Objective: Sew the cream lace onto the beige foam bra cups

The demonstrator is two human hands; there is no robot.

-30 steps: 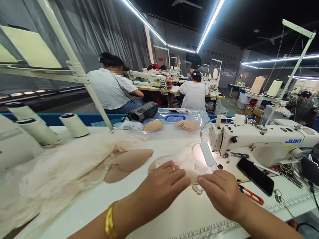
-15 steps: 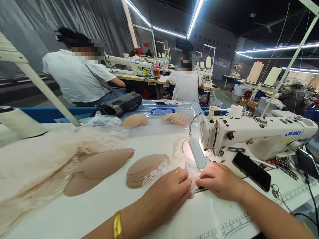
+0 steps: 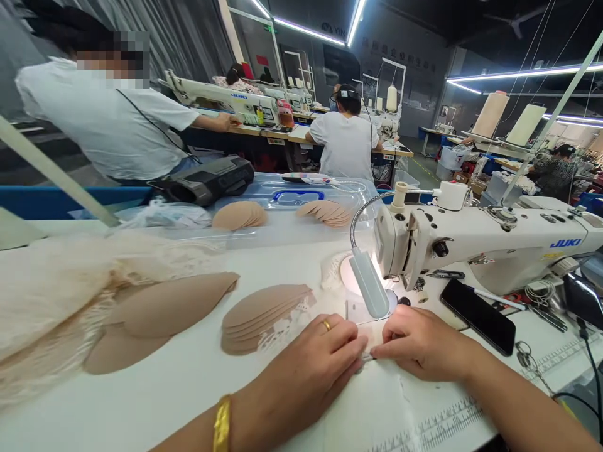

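My left hand [image 3: 320,355] lies in front of the sewing machine [image 3: 499,251], its fingers bent and pressed together on a pale piece of fabric [image 3: 373,333]. Facing it, my right hand [image 3: 424,344] pinches the same fabric close to the needle area. Most of this fabric is hidden under my fingers, and a small lamp head [image 3: 370,285] covers the needle. Left of my left hand is a fanned stack of beige oval pads [image 3: 264,311], with white lace [image 3: 285,329] along its right edge. Larger beige pads [image 3: 164,307] lie farther left.
Cream lace fabric [image 3: 47,289] is heaped at the left. Behind, a clear plastic box lid [image 3: 277,235] carries more beige pads [image 3: 240,215]. A black phone [image 3: 478,317], thread snips [image 3: 445,274] and keys [image 3: 525,355] lie at the right. Two people in white shirts sit ahead.
The camera view has shifted slightly to the right. My hands stay at the fabric, with the fingertips a little closer together. The person at the left now reaches an arm forward.
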